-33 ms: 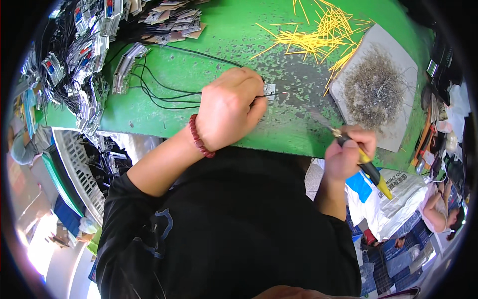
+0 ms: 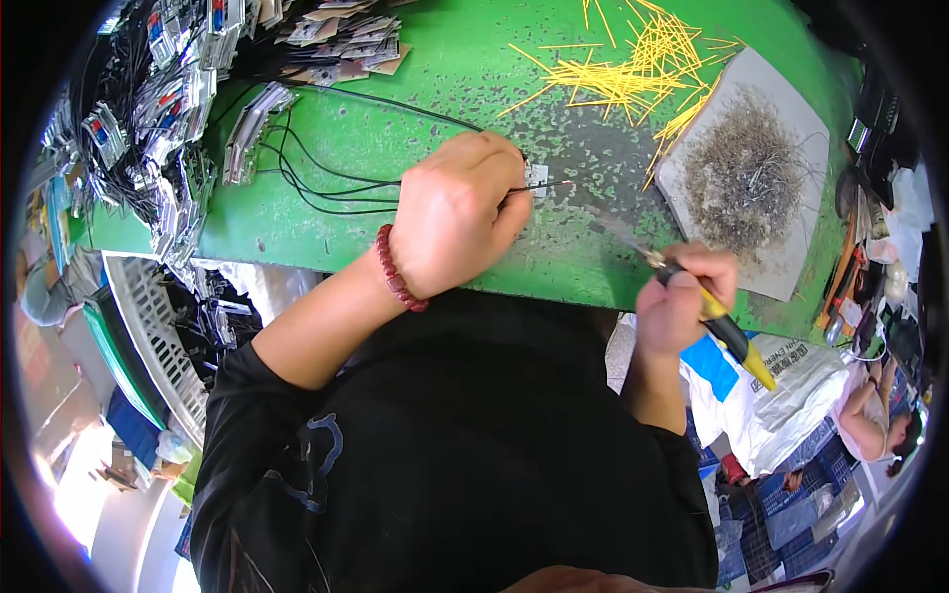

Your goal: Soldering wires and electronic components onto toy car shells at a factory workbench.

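Observation:
My left hand [image 2: 460, 203], with a red bead bracelet on its wrist, is closed palm down over thin black cables [image 2: 341, 198] on the table. One cable end [image 2: 559, 184], its tip bare, sticks out past the thumb. Under and beside the fingers lies a small whitish metal piece [image 2: 537, 178], partly covered by the hand. My right hand [image 2: 684, 296] grips what looks like a soldering iron [image 2: 727, 336] with a black and yellow handle. Its slim metal tip, blurred, points up and left toward the cable end, apart from it.
Yellow thin tubes [image 2: 633, 74] lie scattered on the green table [image 2: 356, 247]. A pale slab [image 2: 781, 282] at the right carries a heap of wire scraps [image 2: 746, 173]. Metal parts with black cables [image 2: 168, 119] pile up at the left; a white crate [image 2: 158, 336] stands below.
My right hand has shifted slightly left and up with the soldering iron, its tip nearer the cable end. My left hand has hardly moved.

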Motion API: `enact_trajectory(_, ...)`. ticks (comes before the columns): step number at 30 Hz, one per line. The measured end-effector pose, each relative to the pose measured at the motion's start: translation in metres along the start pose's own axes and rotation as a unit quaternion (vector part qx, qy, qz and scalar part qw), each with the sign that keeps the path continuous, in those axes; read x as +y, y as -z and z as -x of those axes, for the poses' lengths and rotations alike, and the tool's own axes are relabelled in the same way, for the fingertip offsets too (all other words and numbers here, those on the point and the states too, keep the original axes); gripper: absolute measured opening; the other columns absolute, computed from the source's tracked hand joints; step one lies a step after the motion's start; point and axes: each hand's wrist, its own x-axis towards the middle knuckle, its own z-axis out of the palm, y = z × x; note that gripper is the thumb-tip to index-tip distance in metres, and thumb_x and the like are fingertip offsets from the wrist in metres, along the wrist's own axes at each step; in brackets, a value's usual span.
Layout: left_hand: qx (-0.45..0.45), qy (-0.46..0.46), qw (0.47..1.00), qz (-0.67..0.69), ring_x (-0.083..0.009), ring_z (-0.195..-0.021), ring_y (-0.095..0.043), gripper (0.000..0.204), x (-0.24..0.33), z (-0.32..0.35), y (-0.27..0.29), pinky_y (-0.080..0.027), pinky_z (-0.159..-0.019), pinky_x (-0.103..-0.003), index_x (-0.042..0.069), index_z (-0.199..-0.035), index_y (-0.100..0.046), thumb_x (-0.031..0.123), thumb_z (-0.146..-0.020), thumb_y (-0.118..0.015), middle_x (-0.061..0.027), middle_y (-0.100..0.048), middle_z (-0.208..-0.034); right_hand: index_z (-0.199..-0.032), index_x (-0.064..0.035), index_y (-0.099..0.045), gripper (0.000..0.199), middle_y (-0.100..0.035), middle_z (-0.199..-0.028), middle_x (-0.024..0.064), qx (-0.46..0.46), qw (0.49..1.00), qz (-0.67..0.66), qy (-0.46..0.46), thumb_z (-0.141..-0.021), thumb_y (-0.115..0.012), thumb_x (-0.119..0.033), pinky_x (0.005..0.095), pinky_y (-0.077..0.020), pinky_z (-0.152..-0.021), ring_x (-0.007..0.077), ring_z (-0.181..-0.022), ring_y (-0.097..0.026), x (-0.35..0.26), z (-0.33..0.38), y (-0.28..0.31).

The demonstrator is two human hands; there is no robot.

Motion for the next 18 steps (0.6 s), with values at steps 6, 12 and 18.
enact_trajectory(6, 0.01, -0.007, 1.0, -0.004, -0.026, -0.074, -0.061, 0.012, -0.001, 0.0, -0.001, -0.05, -0.065, -0.034, 0.002, -0.073, -0.057, 0.0, -0.068, -0.068, -0.0088, -0.063, -0.082, -0.085, -0.001, -0.051, 0.025, -0.05, -0.071, 0.0052, -0.039, 0.997, -0.013, -0.058, -0.08, -0.069, -0.017, 0.0214, -0.0355, -0.055, 0.0099, -0.061, -0.046, 0.0, 0.003, -0.025)
enact_trajectory(12, 0.02, -0.013, 1.0, -0.01, -0.0279, -0.074, -0.059, 0.01, -0.002, 0.001, -0.003, -0.05, -0.063, -0.037, 0.003, -0.072, -0.056, 0.004, -0.069, -0.065, -0.0087, -0.06, -0.081, -0.085, -0.0002, -0.052, 0.019, -0.05, -0.071, 0.004, -0.058, 0.997, 0.02, -0.051, -0.08, -0.066, -0.011, 0.0201, -0.0347, -0.055, 0.0085, -0.06, -0.044, 0.001, 0.004, -0.027)
enact_trajectory(18, 0.021, -0.017, 1.0, -0.014, -0.0279, -0.074, -0.059, 0.01, -0.002, 0.001, -0.003, -0.05, -0.064, -0.037, 0.004, -0.073, -0.056, 0.005, -0.069, -0.065, -0.009, -0.06, -0.081, -0.085, -0.0001, -0.052, 0.018, -0.05, -0.071, 0.004, -0.061, 0.997, 0.02, -0.041, -0.079, -0.066, -0.01, 0.02, -0.035, -0.055, 0.0083, -0.06, -0.045, 0.002, 0.003, -0.028)
